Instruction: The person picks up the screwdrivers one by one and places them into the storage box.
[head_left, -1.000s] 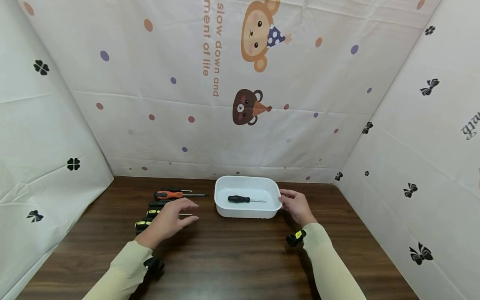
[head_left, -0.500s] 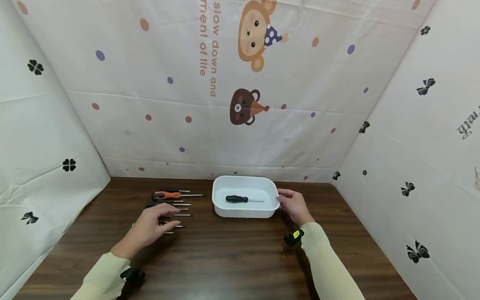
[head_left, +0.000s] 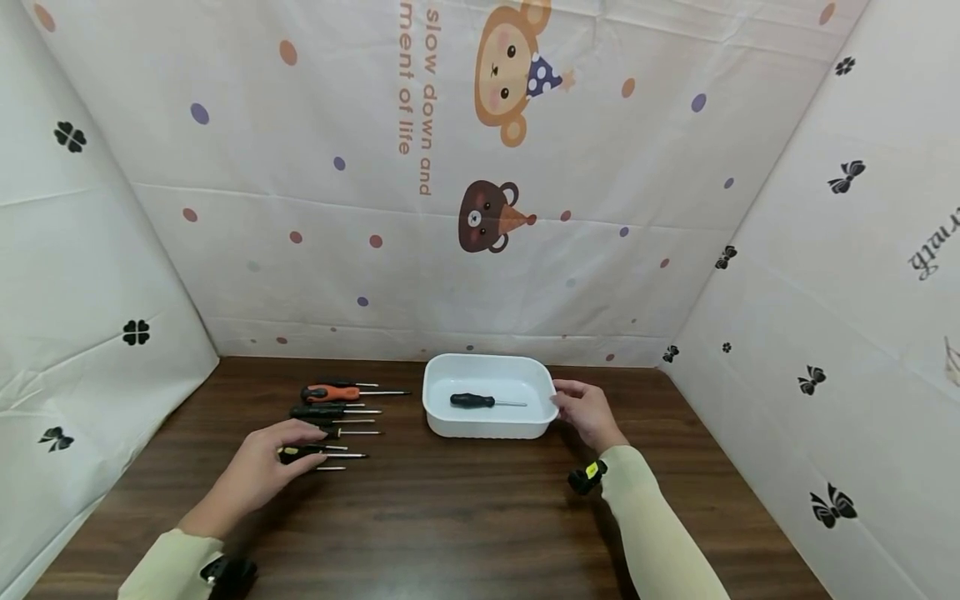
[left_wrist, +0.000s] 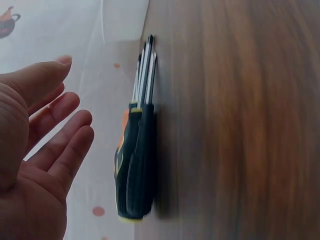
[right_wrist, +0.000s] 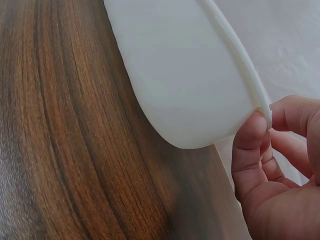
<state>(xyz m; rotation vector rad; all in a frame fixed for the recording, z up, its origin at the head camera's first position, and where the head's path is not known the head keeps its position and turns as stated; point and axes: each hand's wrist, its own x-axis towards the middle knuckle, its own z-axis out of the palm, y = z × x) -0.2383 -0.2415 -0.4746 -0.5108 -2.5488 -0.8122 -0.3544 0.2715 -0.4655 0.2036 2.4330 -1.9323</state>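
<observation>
My left hand (head_left: 258, 467) hovers over the near end of a row of screwdrivers, fingers apart and relaxed. In the left wrist view the fingers (left_wrist: 70, 150) stand apart from the bunched screwdriver handles (left_wrist: 135, 165) and hold nothing. An orange-and-black screwdriver (head_left: 335, 393) lies toward the far end of the row; a black-and-yellow one (head_left: 300, 452) is partly behind my hand. My right hand (head_left: 591, 415) pinches the rim of a white plastic tray (head_left: 487, 427) at its right end, thumb (right_wrist: 250, 135) against the outside. One black-handled screwdriver (head_left: 474, 401) lies inside the tray.
Everything rests on a dark wooden table (head_left: 420, 525). A white printed cloth (head_left: 360, 250) hangs behind the table, with further cloth walls on the left (head_left: 90, 250) and right (head_left: 780, 317).
My left hand has drawn left and toward me along the row, uncovering the shafts of several screwdrivers. The right hand keeps its pinch on the tray, which stays in place.
</observation>
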